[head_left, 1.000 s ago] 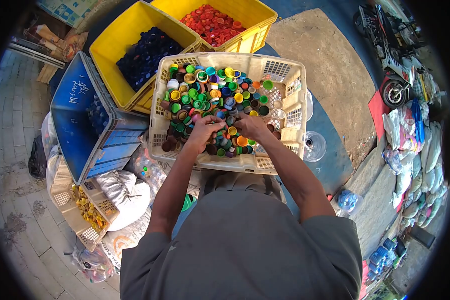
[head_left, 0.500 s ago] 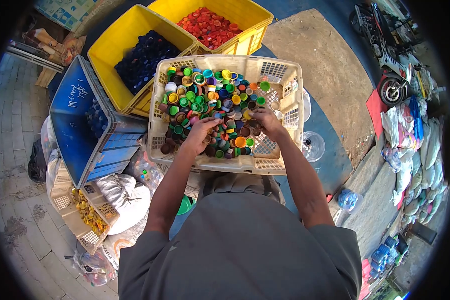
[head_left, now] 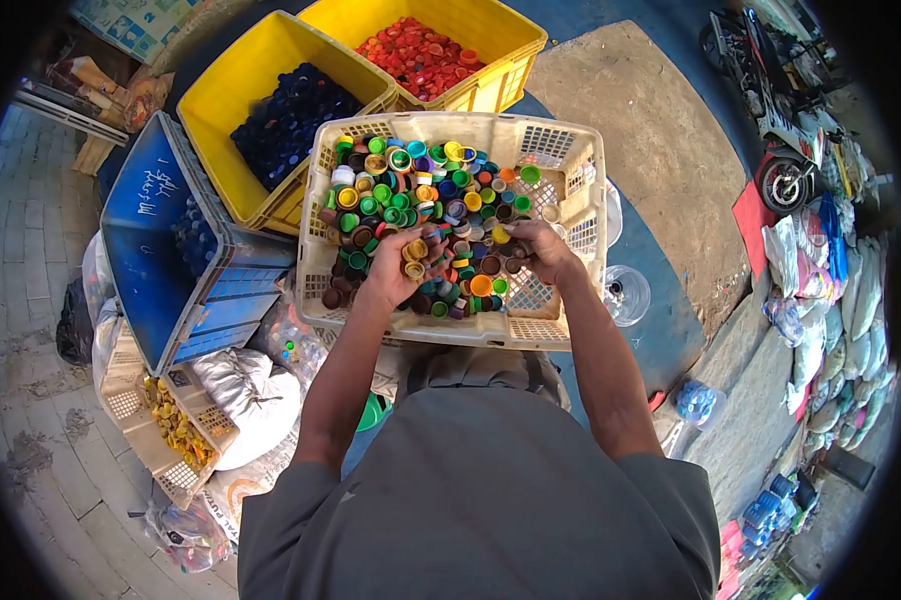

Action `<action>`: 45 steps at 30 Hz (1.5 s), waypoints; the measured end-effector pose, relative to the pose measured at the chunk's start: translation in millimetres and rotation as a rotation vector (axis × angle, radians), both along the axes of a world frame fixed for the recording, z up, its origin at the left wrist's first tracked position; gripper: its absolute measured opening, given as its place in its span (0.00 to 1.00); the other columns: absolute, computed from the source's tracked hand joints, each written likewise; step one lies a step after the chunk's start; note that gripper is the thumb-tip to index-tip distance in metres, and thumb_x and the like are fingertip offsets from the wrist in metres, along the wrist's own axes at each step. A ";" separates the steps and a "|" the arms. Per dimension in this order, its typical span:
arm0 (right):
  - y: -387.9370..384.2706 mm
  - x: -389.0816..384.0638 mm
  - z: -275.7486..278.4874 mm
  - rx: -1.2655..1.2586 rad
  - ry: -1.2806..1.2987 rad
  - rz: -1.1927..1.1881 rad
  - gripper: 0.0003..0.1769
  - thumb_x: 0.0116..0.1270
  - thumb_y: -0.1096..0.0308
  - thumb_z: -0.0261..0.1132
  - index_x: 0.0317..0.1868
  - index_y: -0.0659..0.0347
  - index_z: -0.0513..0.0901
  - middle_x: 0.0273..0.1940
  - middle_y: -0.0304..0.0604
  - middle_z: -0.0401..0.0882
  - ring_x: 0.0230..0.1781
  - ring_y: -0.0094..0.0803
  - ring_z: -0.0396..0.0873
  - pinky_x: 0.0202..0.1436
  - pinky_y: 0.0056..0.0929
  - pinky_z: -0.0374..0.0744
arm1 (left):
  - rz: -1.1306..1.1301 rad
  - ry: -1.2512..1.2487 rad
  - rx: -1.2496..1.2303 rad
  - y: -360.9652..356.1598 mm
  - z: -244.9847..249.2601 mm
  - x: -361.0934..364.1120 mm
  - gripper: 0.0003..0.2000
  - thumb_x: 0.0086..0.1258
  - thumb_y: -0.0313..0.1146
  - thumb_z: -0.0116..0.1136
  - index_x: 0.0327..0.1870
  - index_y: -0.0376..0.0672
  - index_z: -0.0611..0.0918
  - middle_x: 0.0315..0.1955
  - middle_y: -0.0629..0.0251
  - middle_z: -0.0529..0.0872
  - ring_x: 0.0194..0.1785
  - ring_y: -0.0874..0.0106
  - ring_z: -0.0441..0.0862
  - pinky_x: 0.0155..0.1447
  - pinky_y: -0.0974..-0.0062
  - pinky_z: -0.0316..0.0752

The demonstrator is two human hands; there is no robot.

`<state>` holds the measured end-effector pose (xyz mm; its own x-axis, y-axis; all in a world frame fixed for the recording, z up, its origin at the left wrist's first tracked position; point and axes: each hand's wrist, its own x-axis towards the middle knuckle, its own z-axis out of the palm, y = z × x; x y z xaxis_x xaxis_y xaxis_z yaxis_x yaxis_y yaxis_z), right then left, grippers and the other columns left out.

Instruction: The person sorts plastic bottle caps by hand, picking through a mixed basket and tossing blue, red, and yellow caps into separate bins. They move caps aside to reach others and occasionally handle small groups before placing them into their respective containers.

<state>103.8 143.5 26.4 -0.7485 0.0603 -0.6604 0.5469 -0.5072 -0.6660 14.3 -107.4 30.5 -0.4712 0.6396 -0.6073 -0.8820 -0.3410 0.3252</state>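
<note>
In front of me sits a cream plastic crate point(head_left: 450, 124) with lattice sides, holding mixed bottle caps point(head_left: 394, 199) in green, brown, orange, white and blue. My left hand point(head_left: 394, 268) is turned partly palm up over the caps, its fingers curled round several yellowish bottle caps point(head_left: 414, 258). Over the right part of the pile, my right hand point(head_left: 542, 250) pinches a yellow bottle cap point(head_left: 500, 234) between thumb and fingers. Some caps beneath both hands are hidden.
Beyond the crate stand a yellow bin point(head_left: 210, 110) of dark blue caps and another yellow bin point(head_left: 515, 70) of red caps. A blue crate point(head_left: 135, 240) is at left, above a basket point(head_left: 180, 480) of yellow pieces. A clear tub point(head_left: 627, 294) stands right.
My left hand has rolled palm upward, bringing the yellowish caps in it into view. My right hand has shifted slightly down, still pinching the yellow cap.
</note>
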 end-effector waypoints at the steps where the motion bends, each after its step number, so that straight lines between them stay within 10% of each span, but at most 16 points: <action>1: -0.1 0.1 1.5 -0.034 0.017 -0.006 0.10 0.65 0.61 0.64 0.37 0.59 0.80 0.29 0.33 0.76 0.23 0.18 0.66 0.25 0.17 0.63 | -0.086 0.094 -0.133 0.2 -4.5 -0.5 0.12 0.71 0.39 0.57 0.45 0.39 0.81 0.33 0.67 0.84 0.35 0.73 0.85 0.34 0.76 0.80; 10: 10.4 -13.6 12.6 -0.221 0.119 -0.569 0.13 0.69 0.57 0.60 0.40 0.59 0.73 0.31 0.41 0.75 0.22 0.26 0.68 0.24 0.23 0.67 | -0.802 1.433 -0.904 31.8 -22.6 4.4 0.14 0.55 0.34 0.68 0.43 0.43 0.85 0.34 0.55 0.87 0.35 0.61 0.86 0.39 0.65 0.78; 17: 13.0 -4.5 7.9 -0.253 0.135 -0.642 0.10 0.68 0.62 0.60 0.41 0.59 0.72 0.29 0.42 0.72 0.21 0.28 0.70 0.22 0.23 0.69 | -1.060 1.617 -1.251 62.1 -23.1 21.9 0.11 0.56 0.32 0.67 0.39 0.40 0.83 0.38 0.50 0.86 0.43 0.52 0.85 0.46 0.58 0.81; 26: 5.1 -0.4 8.0 -0.217 0.054 -0.475 0.14 0.71 0.62 0.56 0.49 0.63 0.76 0.33 0.41 0.75 0.23 0.26 0.71 0.23 0.21 0.70 | -0.827 1.189 -0.832 48.9 -36.0 -5.5 0.15 0.62 0.39 0.68 0.40 0.37 0.82 0.28 0.63 0.84 0.26 0.70 0.81 0.31 0.69 0.74; 29: 3.1 -1.7 -1.5 -0.225 0.027 -0.319 0.14 0.72 0.62 0.55 0.48 0.64 0.78 0.34 0.41 0.76 0.23 0.25 0.71 0.24 0.20 0.70 | -0.613 0.414 -0.343 34.0 -28.4 -13.3 0.12 0.67 0.38 0.64 0.44 0.39 0.81 0.26 0.72 0.80 0.21 0.83 0.69 0.22 0.81 0.61; 30: -0.4 -2.4 0.6 -0.203 0.033 -0.259 0.16 0.73 0.60 0.53 0.47 0.64 0.78 0.35 0.41 0.78 0.25 0.25 0.72 0.25 0.20 0.72 | -0.492 0.328 -0.150 29.3 -22.9 -12.3 0.10 0.72 0.35 0.59 0.48 0.42 0.79 0.29 0.75 0.79 0.20 0.88 0.61 0.20 0.87 0.50; 34: -14.1 -6.1 9.0 -0.374 0.074 -0.203 0.20 0.75 0.54 0.51 0.48 0.64 0.77 0.37 0.42 0.78 0.28 0.27 0.74 0.28 0.23 0.74 | -0.294 0.167 0.282 14.5 0.3 -17.9 0.09 0.74 0.31 0.52 0.50 0.41 0.77 0.43 0.66 0.82 0.20 0.87 0.62 0.19 0.90 0.56; 45: -27.3 -24.0 29.6 -0.346 0.102 -0.210 0.18 0.74 0.60 0.52 0.53 0.67 0.75 0.40 0.45 0.81 0.33 0.31 0.79 0.33 0.24 0.79 | 0.094 0.019 0.358 -10.0 16.9 -2.5 0.18 0.75 0.38 0.48 0.54 0.30 0.76 0.45 0.60 0.83 0.18 0.85 0.65 0.20 0.88 0.62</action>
